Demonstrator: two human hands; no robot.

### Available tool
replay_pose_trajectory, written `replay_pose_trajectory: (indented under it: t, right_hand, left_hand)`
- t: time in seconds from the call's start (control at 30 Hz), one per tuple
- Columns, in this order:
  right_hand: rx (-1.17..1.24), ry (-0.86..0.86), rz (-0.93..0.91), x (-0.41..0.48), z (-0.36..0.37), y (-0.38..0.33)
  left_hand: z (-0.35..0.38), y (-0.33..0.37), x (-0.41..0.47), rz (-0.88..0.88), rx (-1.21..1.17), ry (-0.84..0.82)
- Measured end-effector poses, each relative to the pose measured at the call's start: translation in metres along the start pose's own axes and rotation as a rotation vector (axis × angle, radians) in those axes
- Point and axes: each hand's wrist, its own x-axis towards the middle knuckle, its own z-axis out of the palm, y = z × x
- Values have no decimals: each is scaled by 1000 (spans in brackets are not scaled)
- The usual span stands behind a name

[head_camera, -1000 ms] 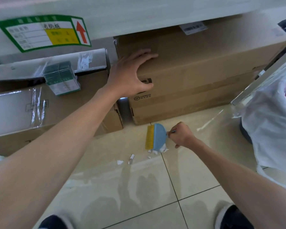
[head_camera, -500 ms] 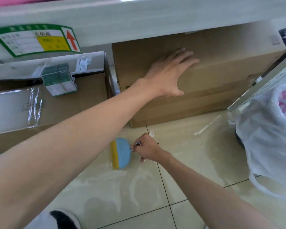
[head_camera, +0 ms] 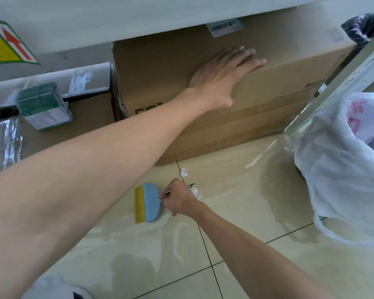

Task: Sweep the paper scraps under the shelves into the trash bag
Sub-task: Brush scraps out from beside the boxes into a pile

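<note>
Gripping a blue brush [head_camera: 149, 202] in right hand [head_camera: 178, 200], left hand [head_camera: 222, 77] flat, fingers spread, on cardboard box [head_camera: 268, 100] (printing unreadable)

Soft, even daylight is filling the scene, bright but not harsh. The glossy beige tiled floor [head_camera: 235, 212] is throwing back pale smeared glare, strongest just below the small blue brush with yellow bristles [head_camera: 148, 202], and dim dark reflections are pooling on the tiles further below it. The translucent white plastic trash bag [head_camera: 341, 169], well right of the brush, is glowing. Motion blur is softening the left hand [head_camera: 222, 76] above the brush. Wide-angle distortion is bending straight lines toward the edges.
</note>
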Motion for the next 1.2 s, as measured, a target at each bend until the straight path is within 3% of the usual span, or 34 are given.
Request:
replay_pose_trajectory:
  t: [0.4,0.83,0.97,1.2]
  right_hand:
    - [-65,145,56,-9,-105,45]
    - [-121,246,116,-10,-163,71]
    - [37,289,99,-14,-172,60]
    - [126,63,15,-22,-116,34]
  left_hand:
    - [4,0,0,9,-13,19]
    - [0,1,-1,-4,-18,-10]
    - [-4,3,-2,-23,-40,-11]
    - [-5,1,0,-38,-93,-14]
